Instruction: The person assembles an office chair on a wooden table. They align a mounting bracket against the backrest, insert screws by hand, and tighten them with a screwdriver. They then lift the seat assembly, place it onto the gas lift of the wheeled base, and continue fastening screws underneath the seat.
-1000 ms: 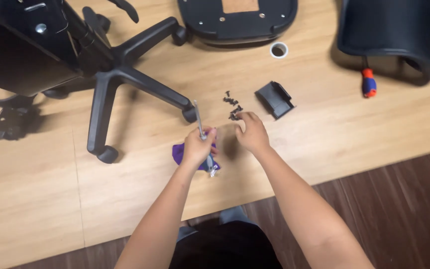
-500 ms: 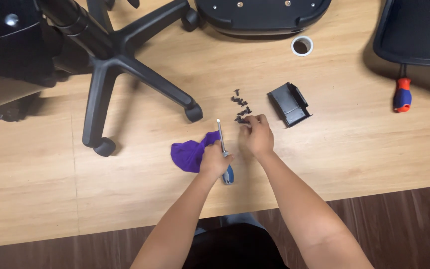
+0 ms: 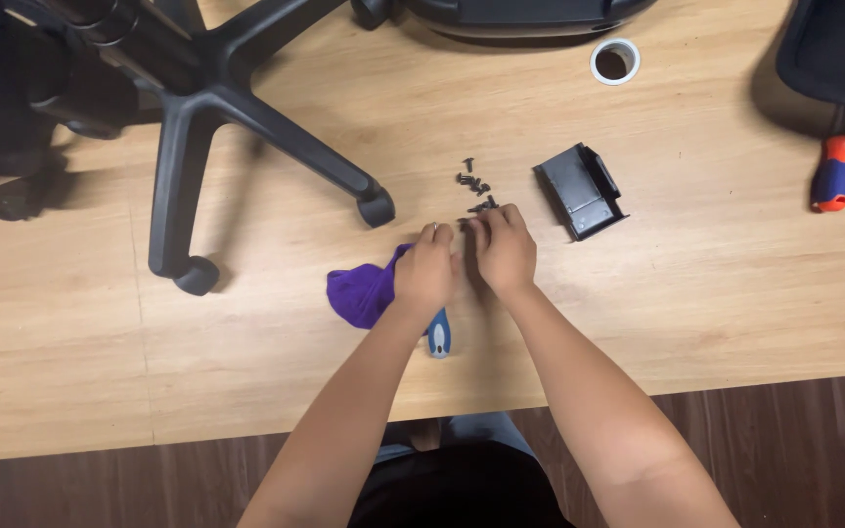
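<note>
Beside the seemingly empty black tray (image 3: 580,191), left hand (image 3: 425,274) grips a screwdriver (image 3: 438,332).

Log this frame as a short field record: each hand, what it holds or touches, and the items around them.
left hand: fist shut on a blue-handled screwdriver, shaft tip showing above the knuckles
right hand: fingers at the near edge of the black screws; hold unclear
beside left hand: purple cloth
right of screws: black plastic bracket
far right: red-and-blue screwdriver
upper left: black chair base
top: tape roll
surface: wooden table
</note>
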